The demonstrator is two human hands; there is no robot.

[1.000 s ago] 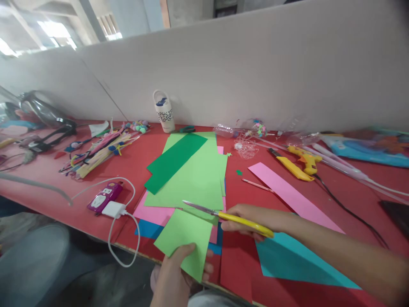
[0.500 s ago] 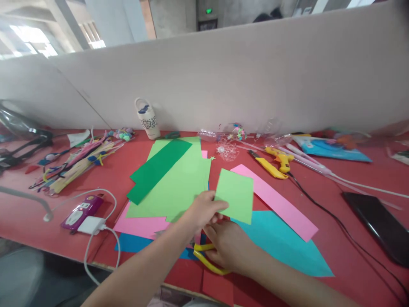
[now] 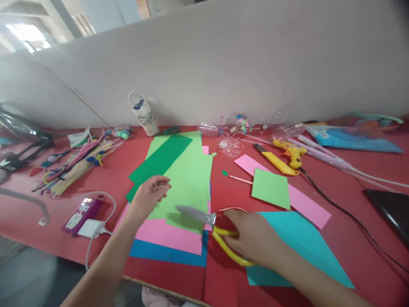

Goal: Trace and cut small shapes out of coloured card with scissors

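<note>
My right hand [image 3: 252, 234] grips yellow-handled scissors [image 3: 194, 214], their blades together and pointing left above the lower edge of the light green paper [image 3: 185, 179]. Above the left part of that paper hovers my left hand [image 3: 152, 194], its fingers loosely curled and holding nothing that I can see. A dark green strip [image 3: 162, 160] lies across the stack just beyond it. To the right, a light green square [image 3: 271, 188] rests on a pink strip [image 3: 311, 207]. A turquoise sheet [image 3: 306, 247] is partly covered by my right forearm.
A yellow glue gun [image 3: 292, 152] with a black cord and a yellow utility knife [image 3: 277, 162] lie at the right. The white bottle [image 3: 145, 117] stands by the partition. At the left are pipe cleaners [image 3: 75, 164] and a purple device [image 3: 83, 213]; a black phone [image 3: 390, 213] is far right.
My left hand has let go of the light green square, now lying on the pink strip, and moved left over the paper stack. My right hand has brought the scissors up into clearer view.
</note>
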